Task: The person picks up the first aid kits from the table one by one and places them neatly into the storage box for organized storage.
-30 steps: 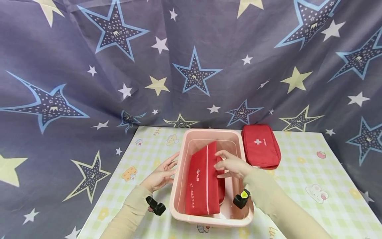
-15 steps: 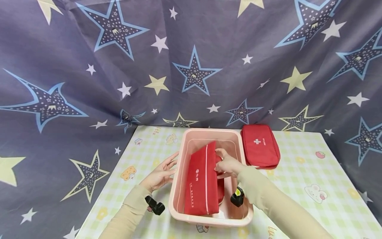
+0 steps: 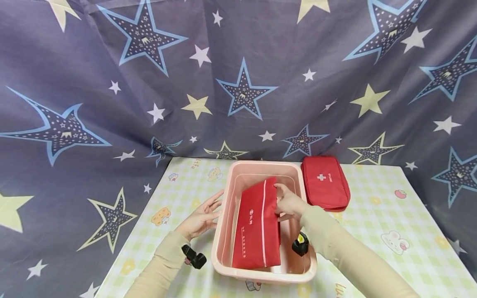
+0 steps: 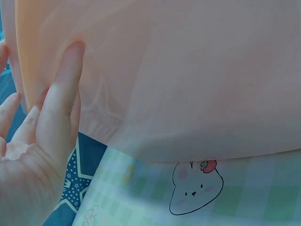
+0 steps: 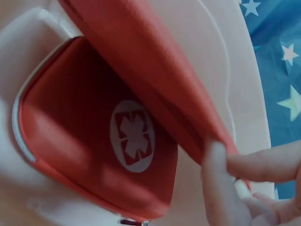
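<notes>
A flat red pouch (image 3: 255,231) with a pale stripe and white print leans inside a pink plastic bin (image 3: 264,274). My right hand (image 3: 291,203) reaches into the bin and pinches the pouch's far right edge between thumb and fingers, as the right wrist view confirms. Beneath the pouch, that view shows a red zippered case (image 5: 70,117) with a white oval cross emblem lying on the bin floor; the head view hides nearly all of it. My left hand (image 3: 201,217) rests its extended fingers against the bin's outer left wall.
A red first-aid bag (image 3: 328,186) with a white cross lies on the table just right of the bin. Green checked cloth (image 3: 372,236) with cartoon prints covers the table. A dark star-patterned curtain (image 3: 261,132) hangs behind the table's back edge.
My right hand has taken hold of the pouch's edge. The pouch has tilted and shifted right, covering the case beneath it in the head view. My left hand stays put.
</notes>
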`<state>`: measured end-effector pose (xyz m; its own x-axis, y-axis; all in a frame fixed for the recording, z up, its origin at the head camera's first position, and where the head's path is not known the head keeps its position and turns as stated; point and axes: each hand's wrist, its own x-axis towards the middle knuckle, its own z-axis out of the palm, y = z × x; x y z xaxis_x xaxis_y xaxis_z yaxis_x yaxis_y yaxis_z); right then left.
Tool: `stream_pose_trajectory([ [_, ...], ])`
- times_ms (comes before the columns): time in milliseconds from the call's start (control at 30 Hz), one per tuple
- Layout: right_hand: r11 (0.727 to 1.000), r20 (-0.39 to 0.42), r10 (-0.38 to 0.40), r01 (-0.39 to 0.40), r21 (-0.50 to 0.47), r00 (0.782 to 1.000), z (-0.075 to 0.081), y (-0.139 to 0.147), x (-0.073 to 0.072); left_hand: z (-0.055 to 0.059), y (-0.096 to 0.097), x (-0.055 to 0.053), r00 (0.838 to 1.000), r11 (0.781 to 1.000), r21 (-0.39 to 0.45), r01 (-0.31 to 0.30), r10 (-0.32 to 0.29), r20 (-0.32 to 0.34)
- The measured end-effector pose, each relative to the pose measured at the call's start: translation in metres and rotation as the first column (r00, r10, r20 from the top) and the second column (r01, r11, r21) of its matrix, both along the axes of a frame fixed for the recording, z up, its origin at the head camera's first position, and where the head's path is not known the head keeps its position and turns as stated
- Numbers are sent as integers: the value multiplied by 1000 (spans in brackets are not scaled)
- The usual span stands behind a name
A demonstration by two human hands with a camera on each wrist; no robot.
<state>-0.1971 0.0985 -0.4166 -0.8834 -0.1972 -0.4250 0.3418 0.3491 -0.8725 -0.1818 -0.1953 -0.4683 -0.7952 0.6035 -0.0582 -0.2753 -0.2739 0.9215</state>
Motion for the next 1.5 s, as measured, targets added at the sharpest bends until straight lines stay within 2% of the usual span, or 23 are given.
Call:
stream_pose_trajectory([
  [167,1000,24,11,-11,-18,1000,9,6,-2,2,0,-1,1000,1000,-2,-2,2,-3],
  [367,999,10,35,-34,-38,999,25,18,-7,3,0,-3,1000,1000,-3,7,-7,-10],
  [500,992,20,69,-66,-105,997,34,31,-7,4,-1,-3,1000,1000,7,7,-7,-11],
  [700,963,-5,162,-159,-218,987,34,54,-5,5,-2,-4,1000,1000,5,5,-5,-20],
  [833,923,-12,220,-212,-322,975,29,69,-3,5,0,-4,1000,1000,-4,7,-7,-24],
  [967,871,-47,274,-269,-410,960,23,84,0,5,1,-4,1000,1000,-4,11,-11,-26],
  [1100,836,-61,266,-261,-482,962,17,99,7,3,2,-4,1000,1000,-2,11,-11,-25],
  [1200,784,-66,254,-246,-570,965,11,110,12,1,2,-5,999,1000,0,14,-14,-29],
  [1300,715,-69,254,-236,-658,965,1,120,17,-1,1,-4,999,1000,5,23,-23,-32],
  [1367,686,-66,254,-228,-691,965,-5,125,20,-2,0,-2,999,999,8,32,-32,-38],
  [1433,678,-60,250,-219,-701,966,-11,130,22,-1,0,0,999,999,8,38,-37,-38],
  [1500,684,-54,241,-209,-699,969,-17,133,23,-1,0,1,998,999,5,38,-38,-43],
])
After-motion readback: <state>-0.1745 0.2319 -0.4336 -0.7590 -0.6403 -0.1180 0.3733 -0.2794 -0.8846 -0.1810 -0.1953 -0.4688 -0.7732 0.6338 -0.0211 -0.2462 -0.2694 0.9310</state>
